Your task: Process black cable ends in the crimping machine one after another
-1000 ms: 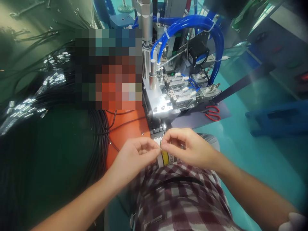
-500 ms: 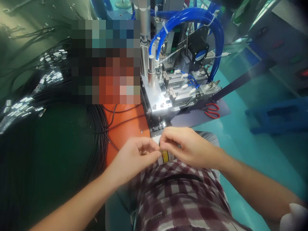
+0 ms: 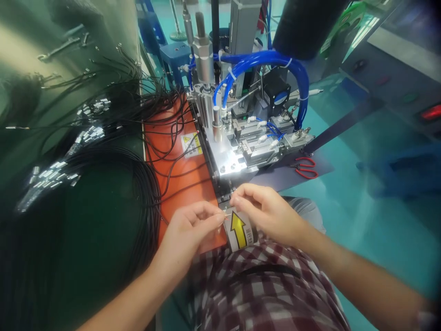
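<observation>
Holding a tiny pale-and-reddish wire end [image 3: 226, 216] in the left hand [image 3: 189, 230], grip closed on it between thumb and forefinger. Got it right above the near corner of a flat orange panel [image 3: 186, 184], beside a white sticker with a yellow arrow [image 3: 238, 231]. Can't make out any cable attached to it. Keeping the right hand [image 3: 272, 214] just beside, grip closed too, thumb and forefinger together, but can't tell about anything pinched in there.

Looking left, can see a dark green bench [image 3: 99, 220] with a big looped bundle of thin black cables [image 3: 146, 193] on it, plus a messy cluster of shiny silver cable ends [image 3: 55, 174]. Can follow a few loose cables across the orange panel too, right by a white-and-yellow warning label [image 3: 191, 145]. Can spot a silver metal wrench [image 3: 62, 49] at the upper left, kinda blurry.

Straight ahead, got a silver metal machine [image 3: 223, 158] along the right edge of the orange panel, with an arch of thick blue tubes [image 3: 268, 59] over it. To the right of that, can see red-handled cutters [image 3: 305, 168] lying on a flat grey plate [image 3: 287, 177], near a turquoise floor [image 3: 347, 193]. Can also pick out a blue plastic stool [image 3: 175, 54] behind the machine, and a maroon-and-white checked shirt [image 3: 268, 299] right below the hands. Too blurry to read much off the grey cabinet [image 3: 389, 69] at the upper right, apart from a glowing red spot [image 3: 431, 113].
</observation>
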Demonstrator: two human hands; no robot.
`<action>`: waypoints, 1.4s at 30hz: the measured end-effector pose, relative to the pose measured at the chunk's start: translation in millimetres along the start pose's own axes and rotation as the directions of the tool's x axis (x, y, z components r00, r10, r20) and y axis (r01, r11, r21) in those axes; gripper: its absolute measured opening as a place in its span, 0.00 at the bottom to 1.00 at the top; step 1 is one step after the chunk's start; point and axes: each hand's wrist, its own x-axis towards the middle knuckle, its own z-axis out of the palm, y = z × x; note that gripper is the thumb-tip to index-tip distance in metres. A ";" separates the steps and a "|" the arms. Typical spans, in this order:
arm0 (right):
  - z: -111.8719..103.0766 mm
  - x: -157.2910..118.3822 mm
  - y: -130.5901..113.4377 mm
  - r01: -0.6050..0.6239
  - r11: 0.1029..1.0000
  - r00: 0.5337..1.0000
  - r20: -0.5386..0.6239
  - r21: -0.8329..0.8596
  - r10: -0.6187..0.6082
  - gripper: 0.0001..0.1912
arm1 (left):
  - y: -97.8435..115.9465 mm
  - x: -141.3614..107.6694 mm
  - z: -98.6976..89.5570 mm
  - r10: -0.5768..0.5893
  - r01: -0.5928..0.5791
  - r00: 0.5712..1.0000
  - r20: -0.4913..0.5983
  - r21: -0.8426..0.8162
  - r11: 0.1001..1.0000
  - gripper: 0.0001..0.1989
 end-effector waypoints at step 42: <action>20.6 -4.2 -0.7 -0.226 0.938 0.972 -0.008 0.264 0.237 0.03 | -0.1 2.4 -0.8 -0.009 0.010 0.998 0.062 -0.027 1.000 0.10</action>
